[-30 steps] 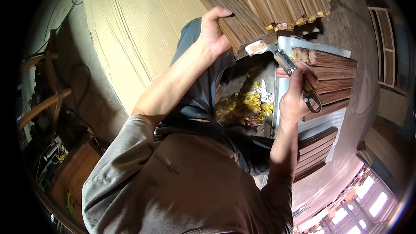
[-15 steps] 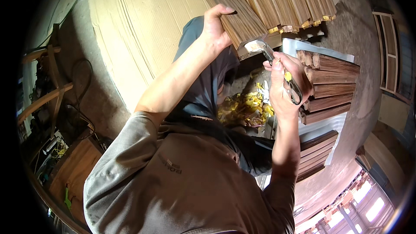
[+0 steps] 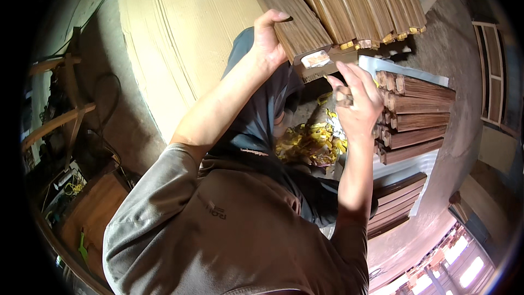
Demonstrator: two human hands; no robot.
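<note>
A brown wooden plank (image 3: pixel 300 19) slants across the top of the view, its near end toward me. My left hand (image 3: pixel 268 41) is wrapped round its left edge close to that end, thumb on top. On the plank's end face is a whitish patch (image 3: pixel 316 59), uneven and partly reddish-brown. Just right of this end is my right hand (image 3: pixel 360 95), apart from the wood, its fingers curled with the index finger stretched toward the patch. Something dark and small shows within the curled fingers, too blurred to name.
Several similar planks (image 3: pixel 355 5) lie side by side at right, yellow bits at their ends. Shorter wood pieces (image 3: pixel 417 104) are stacked on a white sheet (image 3: pixel 431 74). Yellow scraps (image 3: pixel 311 143) are heaped on the floor. Flat cardboard (image 3: pixel 180 33) lies at left.
My right hand has drawn back from the plank's end; the dark-handled tool it held against the end face no longer shows clearly. My left hand keeps its hold on the plank.
</note>
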